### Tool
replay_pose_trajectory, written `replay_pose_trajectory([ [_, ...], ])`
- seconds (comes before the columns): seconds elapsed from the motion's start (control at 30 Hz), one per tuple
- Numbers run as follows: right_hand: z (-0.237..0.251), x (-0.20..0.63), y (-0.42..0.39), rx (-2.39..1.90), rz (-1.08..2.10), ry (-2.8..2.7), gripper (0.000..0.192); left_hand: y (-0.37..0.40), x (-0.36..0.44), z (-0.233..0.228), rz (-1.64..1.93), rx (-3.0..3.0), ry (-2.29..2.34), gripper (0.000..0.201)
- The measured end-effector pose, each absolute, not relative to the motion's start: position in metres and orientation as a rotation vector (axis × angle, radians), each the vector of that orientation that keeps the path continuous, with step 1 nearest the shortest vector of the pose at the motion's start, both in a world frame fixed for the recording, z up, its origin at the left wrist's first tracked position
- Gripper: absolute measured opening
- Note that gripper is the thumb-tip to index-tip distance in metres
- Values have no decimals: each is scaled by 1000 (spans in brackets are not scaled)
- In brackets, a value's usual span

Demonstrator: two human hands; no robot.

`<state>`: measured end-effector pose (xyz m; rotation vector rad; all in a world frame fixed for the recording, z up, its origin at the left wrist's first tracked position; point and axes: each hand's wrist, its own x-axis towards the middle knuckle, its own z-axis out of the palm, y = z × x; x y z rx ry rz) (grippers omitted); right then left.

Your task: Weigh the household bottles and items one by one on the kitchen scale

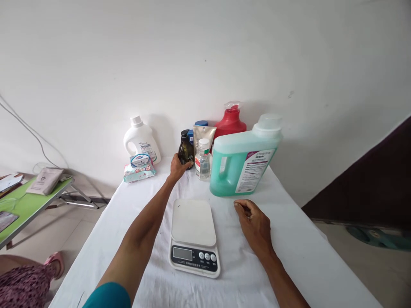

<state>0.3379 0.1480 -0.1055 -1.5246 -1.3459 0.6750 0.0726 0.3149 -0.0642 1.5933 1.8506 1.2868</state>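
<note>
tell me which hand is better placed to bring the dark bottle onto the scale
Left, probably: the left hand already grips the dark bottle, while the right hand rests on the cloth beside the scale.

No legible text on the green jug's label (253, 170) or scale's display (182, 253).

Glossy dark bottle (186, 150); smooth white plastic scale (194, 235); matt cloth (289, 252).
</note>
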Motion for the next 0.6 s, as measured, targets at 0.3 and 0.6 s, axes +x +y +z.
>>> replay_pose_trajectory([
  [0.3, -105, 338, 147, -1562, 696, -1347, 44, 225, -35, -43, 1815, 1946, 2100, 63],
  [0.6, -99, 335, 145, -1629, 691, -1339, 47, 228, -119, -16, 1138, 1648, 2297, 115],
])
